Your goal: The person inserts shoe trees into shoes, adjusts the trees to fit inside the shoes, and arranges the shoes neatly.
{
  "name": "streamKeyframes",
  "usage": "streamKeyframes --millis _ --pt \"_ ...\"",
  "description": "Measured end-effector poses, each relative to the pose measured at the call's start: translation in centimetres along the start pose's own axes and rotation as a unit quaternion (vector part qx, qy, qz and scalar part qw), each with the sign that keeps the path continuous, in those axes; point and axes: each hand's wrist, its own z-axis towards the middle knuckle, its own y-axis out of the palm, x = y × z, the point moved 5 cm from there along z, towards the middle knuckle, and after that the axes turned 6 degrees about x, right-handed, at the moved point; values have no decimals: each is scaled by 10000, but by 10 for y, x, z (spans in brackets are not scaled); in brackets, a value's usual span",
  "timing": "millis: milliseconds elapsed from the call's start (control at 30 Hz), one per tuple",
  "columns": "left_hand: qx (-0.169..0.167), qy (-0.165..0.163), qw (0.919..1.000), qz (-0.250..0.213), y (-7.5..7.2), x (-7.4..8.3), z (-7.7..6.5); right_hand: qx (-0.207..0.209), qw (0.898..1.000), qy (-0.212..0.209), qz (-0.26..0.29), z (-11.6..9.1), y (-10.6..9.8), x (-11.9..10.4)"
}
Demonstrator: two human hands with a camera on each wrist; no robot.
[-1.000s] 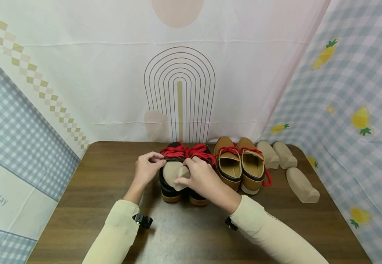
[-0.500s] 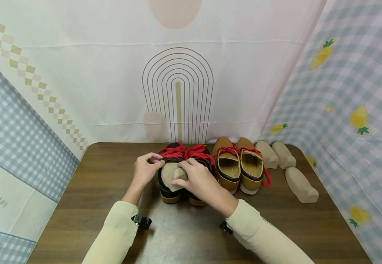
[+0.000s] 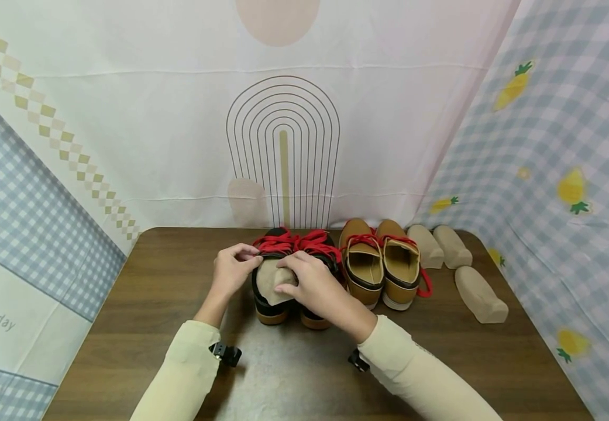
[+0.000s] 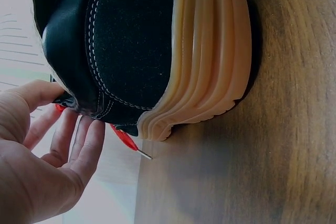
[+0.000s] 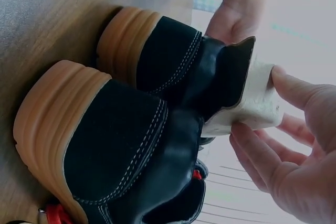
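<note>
My right hand grips a beige moulded-pulp shoe insert, thumb on one side and fingers on the other. The insert's front is at the opening of the left black shoe; how deep it reaches is hidden. My left hand pinches that shoe's collar beside the red laces. The left wrist view shows its thumb and fingers on either side of the collar edge. In the right wrist view, the insert's hollow end tilts out above the shoe. The other black shoe stands close on the right.
A pair of tan shoes with red laces stands right of the black pair. Several more pulp inserts lie at the right end of the wooden table. A patterned cloth hangs behind the table's back edge.
My right hand has shifted slightly left, tilting the insert a little over the left black shoe. The left hand keeps its place on the collar. The other shoes and inserts stay put.
</note>
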Motion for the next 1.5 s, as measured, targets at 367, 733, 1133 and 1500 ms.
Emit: streamKeyframes --millis 367,733,1133,1500 --pt "9 87 10000 29 0 0 1 -63 9993 233 -297 8 11 -2" --pt "-10 127 9999 61 -1 0 1 -219 9975 406 -542 18 21 1" --pt "-53 118 9999 -34 1 1 2 -570 9978 306 160 24 19 19" --pt "-81 79 9999 -34 1 1 1 -896 9933 451 565 29 18 27"
